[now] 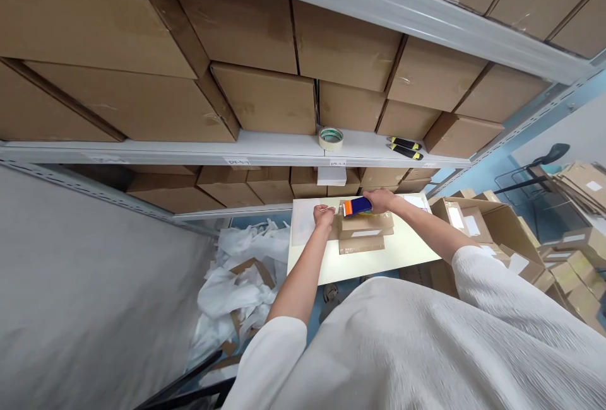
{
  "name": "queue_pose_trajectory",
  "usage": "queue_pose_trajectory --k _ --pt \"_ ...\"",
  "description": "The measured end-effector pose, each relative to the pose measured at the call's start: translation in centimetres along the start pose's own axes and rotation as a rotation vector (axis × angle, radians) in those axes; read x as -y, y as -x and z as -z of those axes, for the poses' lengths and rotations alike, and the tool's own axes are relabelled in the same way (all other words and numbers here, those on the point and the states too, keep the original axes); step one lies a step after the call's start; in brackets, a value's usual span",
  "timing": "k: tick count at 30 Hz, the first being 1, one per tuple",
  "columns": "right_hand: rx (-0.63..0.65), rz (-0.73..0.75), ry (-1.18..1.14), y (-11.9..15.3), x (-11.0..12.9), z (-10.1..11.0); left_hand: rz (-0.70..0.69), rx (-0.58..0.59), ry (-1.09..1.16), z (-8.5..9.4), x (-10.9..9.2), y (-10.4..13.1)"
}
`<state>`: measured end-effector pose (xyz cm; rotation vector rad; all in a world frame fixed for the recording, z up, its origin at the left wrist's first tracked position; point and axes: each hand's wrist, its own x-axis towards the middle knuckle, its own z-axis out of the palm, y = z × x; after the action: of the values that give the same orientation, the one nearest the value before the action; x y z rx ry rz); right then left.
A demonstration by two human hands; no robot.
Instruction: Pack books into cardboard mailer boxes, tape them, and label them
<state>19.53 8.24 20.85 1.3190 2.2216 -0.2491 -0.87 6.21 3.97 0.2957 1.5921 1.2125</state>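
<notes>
Tape dispenser (358,207), blue and orange; cardboard box (367,227).
Dispenser gripped by the right hand (377,200) above the box, which is set on a pale table (331,269); whether anything is pinched by the left hand (324,215), alongside, cannot be told.

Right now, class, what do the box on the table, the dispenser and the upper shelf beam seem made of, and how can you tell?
Box: matt cardboard, from its plain brown faces and flap.
Dispenser: probably plastic, from its smooth, solid blue and orange.
Upper shelf beam: likely painted metal, from its pale sheen and long ridges.
</notes>
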Motion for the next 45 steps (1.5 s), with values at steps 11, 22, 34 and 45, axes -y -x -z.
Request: queue_pose_trajectory --k 11,22,34,45 --pt "0.048 -0.024 0.039 -0.6 1.4 0.9 0.04 -0.028 -0.013 0.8 0.8 -1.1" --pt "0.093 -0.058 0.11 -1.5 1.5 0.7 0.04 -0.01 -0.039 0.3 1.7 -1.2" --pt "0.099 -0.076 0.069 -2.0 1.3 -0.4 -0.003 0.075 -0.034 -0.9 2.9 -0.6" --pt "0.092 -0.056 0.073 -2.0 1.8 -0.6 -0.178 0.135 -0.171 -0.8 1.9 1.0"
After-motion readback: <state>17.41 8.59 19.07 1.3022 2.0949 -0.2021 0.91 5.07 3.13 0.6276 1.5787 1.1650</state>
